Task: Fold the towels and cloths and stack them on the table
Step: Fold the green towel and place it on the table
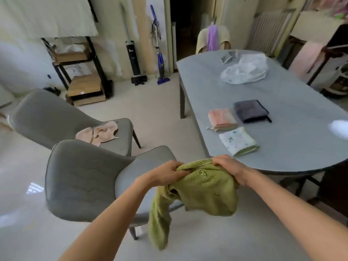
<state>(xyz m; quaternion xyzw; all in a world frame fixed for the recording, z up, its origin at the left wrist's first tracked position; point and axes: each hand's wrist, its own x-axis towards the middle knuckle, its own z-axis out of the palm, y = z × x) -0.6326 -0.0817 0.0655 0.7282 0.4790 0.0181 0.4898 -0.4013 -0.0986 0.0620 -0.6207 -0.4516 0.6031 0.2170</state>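
A crumpled green towel (pixel 203 191) hangs in the air over the near grey chair (pixel 81 185). My left hand (pixel 167 173) grips its upper left edge and my right hand (pixel 230 167) grips its upper right edge. On the grey table (pixel 282 102) lie three folded cloths side by side: a pink one (pixel 222 119), a dark grey one (pixel 250 111) and a white dotted one (pixel 238 141). A beige cloth (pixel 99 133) lies unfolded on the seat of the far grey chair (pixel 47 117).
A white plastic bag (pixel 244 69) and a small grey cloth (pixel 228 56) sit at the table's far end. A purple cloth (pixel 212 37) hangs over a chair behind the table. A white object (pixel 339 129) is at the table's right edge. Vacuum cleaners (pixel 160 59) and shelves (pixel 79 72) stand by the wall.
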